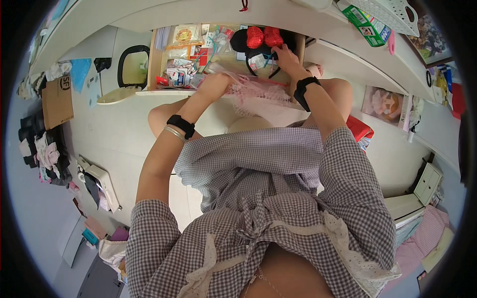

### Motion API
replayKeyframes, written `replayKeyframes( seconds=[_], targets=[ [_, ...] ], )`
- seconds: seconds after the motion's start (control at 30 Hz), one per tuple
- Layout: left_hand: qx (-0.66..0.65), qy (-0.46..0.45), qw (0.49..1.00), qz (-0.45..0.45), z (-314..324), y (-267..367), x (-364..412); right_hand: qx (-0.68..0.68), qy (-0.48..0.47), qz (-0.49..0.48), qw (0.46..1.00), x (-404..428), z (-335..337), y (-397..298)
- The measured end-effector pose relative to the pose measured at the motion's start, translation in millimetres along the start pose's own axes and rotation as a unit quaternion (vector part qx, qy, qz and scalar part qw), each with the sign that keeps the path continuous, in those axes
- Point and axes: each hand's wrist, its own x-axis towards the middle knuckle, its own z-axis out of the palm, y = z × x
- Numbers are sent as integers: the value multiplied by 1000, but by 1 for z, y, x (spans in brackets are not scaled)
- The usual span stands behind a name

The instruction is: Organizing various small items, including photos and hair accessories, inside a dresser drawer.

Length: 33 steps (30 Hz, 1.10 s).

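An open wooden drawer (152, 65) sits in front of my knees, filled with small items. My left hand (218, 86) is at its front edge, fingers closed on pink netted fabric (257, 92) that drapes over the drawer front. Further right, my right hand (286, 59) grips a black headband with round ears and a red sequined bow (273, 36) at the drawer's right end. Below the bow lies a white tag (257, 62) with print on it. My fingertips are partly hidden on both hands.
Plastic packets (184, 35) and a small printed box (177, 77) fill the drawer's left side. A waste bin (134, 67) with a black rim stands left of it. Above right, a green box (367, 26) and a white basket (395, 15) rest on the desk. A cardboard box (57, 102) is far left.
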Motion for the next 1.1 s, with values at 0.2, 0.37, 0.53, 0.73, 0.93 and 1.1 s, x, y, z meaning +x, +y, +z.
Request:
replayKeyframes(
  seconds=[0.2,0.37,0.53,0.73,0.93,1.1],
  targets=[
    [-13,56,998,30,17,-14,0,-87,-71,-30,993,5,-6,-4],
    [-9,25,1000,11,9,-1,2,-173,-94,-43,979,6,-8,-4],
    [-10,30,1000,0,4,-1,2,-140,-60,-104,983,14,-14,-24],
    [3,-18,999,-29,-13,8,-4,-24,-60,-229,971,22,17,-20],
    [-46,118,989,74,15,-12,-3,-51,-17,-202,978,9,22,-31],
    [-41,140,986,80,28,-11,-7,-26,-79,-255,963,3,30,-40]
  ],
)
